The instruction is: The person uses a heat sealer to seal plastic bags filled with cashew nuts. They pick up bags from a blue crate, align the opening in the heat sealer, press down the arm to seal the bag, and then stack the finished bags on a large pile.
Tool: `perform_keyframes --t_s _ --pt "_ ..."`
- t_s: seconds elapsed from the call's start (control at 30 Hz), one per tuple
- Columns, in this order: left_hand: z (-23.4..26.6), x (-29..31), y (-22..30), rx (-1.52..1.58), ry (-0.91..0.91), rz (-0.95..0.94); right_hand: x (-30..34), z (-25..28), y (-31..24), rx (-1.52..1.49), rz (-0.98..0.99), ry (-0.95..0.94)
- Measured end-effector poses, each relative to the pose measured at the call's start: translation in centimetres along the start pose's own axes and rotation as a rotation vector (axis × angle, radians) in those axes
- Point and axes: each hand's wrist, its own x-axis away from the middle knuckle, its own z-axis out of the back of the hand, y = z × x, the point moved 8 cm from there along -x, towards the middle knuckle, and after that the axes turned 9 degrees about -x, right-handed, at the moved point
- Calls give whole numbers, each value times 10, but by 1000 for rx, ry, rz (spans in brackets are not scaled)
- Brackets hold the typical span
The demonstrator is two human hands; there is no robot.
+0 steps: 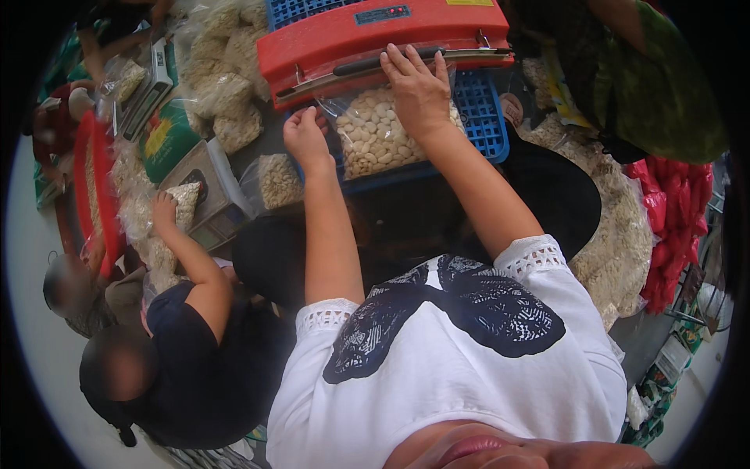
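Observation:
A red bag sealer [328,47] with a dark-gripped metal bar [355,68] sits at the top middle. The mouth of a clear plastic bag of large pale beans [379,137] lies under the bar, and the filled part rests on a blue plastic crate [490,117]. My right hand [418,90] lies across the bar with its fingers stretched out and pressing nothing between them. Curled beside the bag's upper left corner, my left hand [307,137] pinches the plastic edge.
To the left, a co-worker's hand [164,213] touches a filled bag beside a scale [211,223]. Bulging clear bags [223,62] stand behind it, and a red basin [98,195] is farther left. A large clear sack [617,227] and pink-red packages [676,227] lie at right.

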Motion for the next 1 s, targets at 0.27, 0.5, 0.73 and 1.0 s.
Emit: perform_keyframes --t_s 0.27,0.5,0.73,1.0 --pt "11 9 -2 -208 -184 54 -5 10 2 -42 67 46" --pt "2 31 -16 -443 -372 5 62 14 136 -636 -740 186" --pt "-11 60 7 -702 -143 -315 76 -9 105 -632 -729 -204" --pt "-41 73 -5 -468 -536 -206 83 21 78 -764 -616 3"
